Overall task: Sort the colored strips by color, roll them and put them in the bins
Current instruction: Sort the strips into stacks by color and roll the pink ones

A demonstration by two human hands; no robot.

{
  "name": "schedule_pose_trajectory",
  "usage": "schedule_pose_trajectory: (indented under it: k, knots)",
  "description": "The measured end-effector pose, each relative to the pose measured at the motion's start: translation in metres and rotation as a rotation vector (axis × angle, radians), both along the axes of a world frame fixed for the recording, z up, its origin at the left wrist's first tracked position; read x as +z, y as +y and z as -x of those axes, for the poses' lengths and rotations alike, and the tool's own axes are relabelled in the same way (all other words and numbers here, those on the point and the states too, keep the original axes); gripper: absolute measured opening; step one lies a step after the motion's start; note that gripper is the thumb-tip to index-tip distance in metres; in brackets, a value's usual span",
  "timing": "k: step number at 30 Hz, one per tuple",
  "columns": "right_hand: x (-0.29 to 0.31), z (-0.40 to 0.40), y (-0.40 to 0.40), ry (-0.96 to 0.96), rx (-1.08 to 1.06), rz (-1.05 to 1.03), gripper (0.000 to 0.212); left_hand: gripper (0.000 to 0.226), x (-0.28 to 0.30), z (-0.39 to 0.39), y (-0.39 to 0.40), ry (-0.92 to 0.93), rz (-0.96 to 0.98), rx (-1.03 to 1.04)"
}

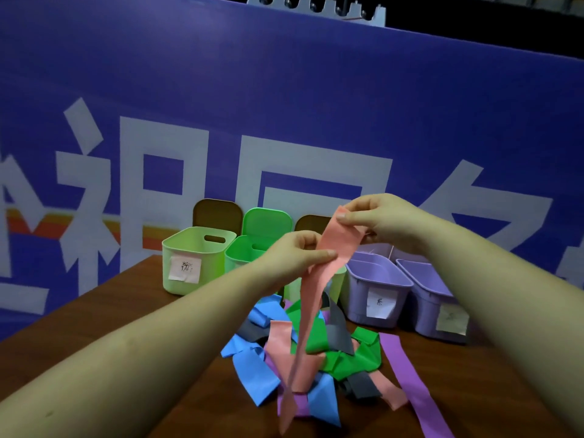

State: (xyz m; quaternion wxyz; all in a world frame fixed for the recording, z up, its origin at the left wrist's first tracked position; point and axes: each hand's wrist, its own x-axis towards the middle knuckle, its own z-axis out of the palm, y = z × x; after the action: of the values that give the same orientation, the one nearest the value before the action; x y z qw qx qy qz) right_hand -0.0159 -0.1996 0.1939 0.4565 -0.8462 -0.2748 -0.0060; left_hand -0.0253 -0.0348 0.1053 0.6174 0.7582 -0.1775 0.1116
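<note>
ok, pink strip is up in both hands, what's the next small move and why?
Probably start rolling from the top end. The right hand pinches the pink strip at its top, the left hand pinches it just below, and the rest hangs unrolled over the pile. It needs rolling before going into a bin.

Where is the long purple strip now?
In the head view, the purple strip lies flat on the table at lower right, just right of the strip pile and in front of the purple bins.
</note>
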Motion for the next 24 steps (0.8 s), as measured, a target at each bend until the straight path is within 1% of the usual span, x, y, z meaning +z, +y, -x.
schedule_pose_trajectory:
  k: [2,4,7,9,12,14,17,19,22,24]
  knots:
    - [-0.002,0.002,0.004,-0.053,-0.008,0.058,0.012,0.008,-0.002,0.006,0.004,0.029,-0.030,-0.013]
    - [-0.005,0.004,0.006,-0.080,-0.017,0.073,0.013,0.008,-0.006,0.011,0.007,0.063,-0.034,-0.030]
    - [-0.009,0.004,0.005,-0.117,-0.043,0.078,0.012,0.018,-0.021,0.015,0.013,0.142,0.015,-0.046]
    - [-0.011,0.004,0.003,-0.137,-0.060,0.088,0.009,0.024,-0.034,0.016,0.019,0.171,0.011,-0.019]
    - [-0.016,0.002,0.001,-0.153,-0.071,0.136,0.006,0.028,-0.051,0.020,0.028,0.173,-0.071,0.067]
    - [-0.023,0.003,0.001,-0.143,-0.057,0.168,0.005,0.032,-0.060,0.022,0.037,0.185,-0.174,0.117]
    - [-0.032,0.001,0.002,-0.139,-0.072,0.171,0.006,0.045,-0.075,0.029,0.054,0.251,-0.277,0.146]
    - [-0.038,-0.003,0.001,-0.136,-0.102,0.132,0.007,0.040,-0.085,0.037,0.067,0.262,-0.355,0.192]
    - [-0.048,-0.010,0.000,-0.115,-0.114,0.100,0.007,0.039,-0.098,0.049,0.087,0.276,-0.343,0.253]
    - [-0.059,-0.015,0.002,-0.087,-0.096,0.096,0.005,0.041,-0.107,0.058,0.102,0.311,-0.360,0.254]
